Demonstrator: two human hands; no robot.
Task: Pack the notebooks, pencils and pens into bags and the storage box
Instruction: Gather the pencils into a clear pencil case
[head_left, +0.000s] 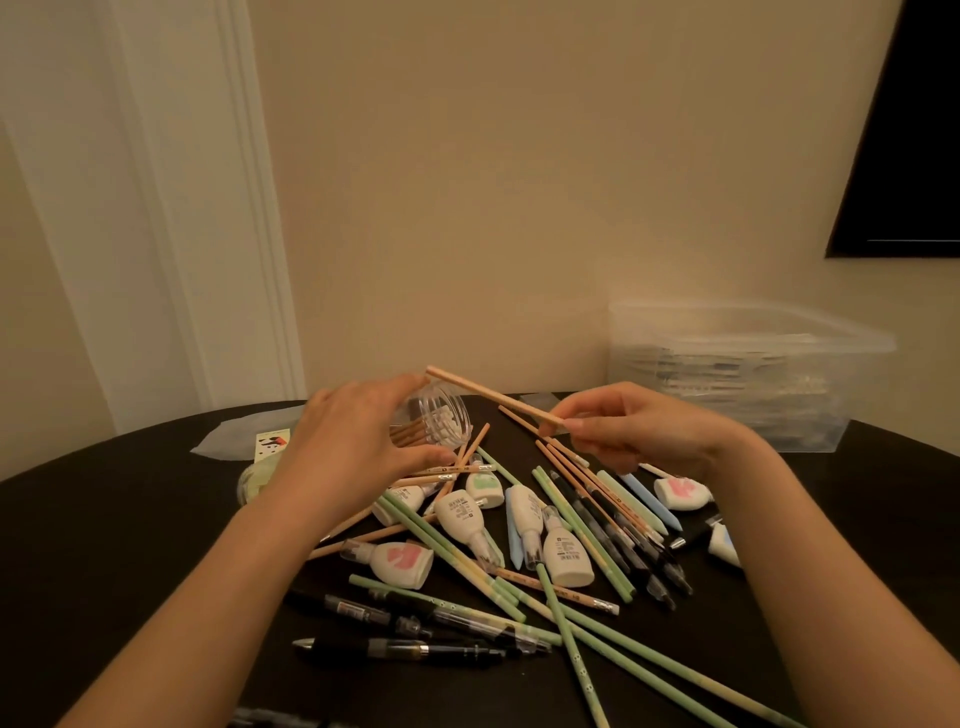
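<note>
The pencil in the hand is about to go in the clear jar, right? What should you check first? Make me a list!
1. Right hand pinches the wooden pencil firmly: ok.
2. Left hand holds the clear jar, tilted with its mouth towards the pencil: ok.
3. Pencil's far end lined up with the mouth: not ok, it sits at the upper rim, not inside.
4. Room left in the jar: cannot tell; some pencils are already in it.
5. All pencils picked up: not ok, loose pencils lie on the table.
6. Storage box ready at the back right: ok.
</note>
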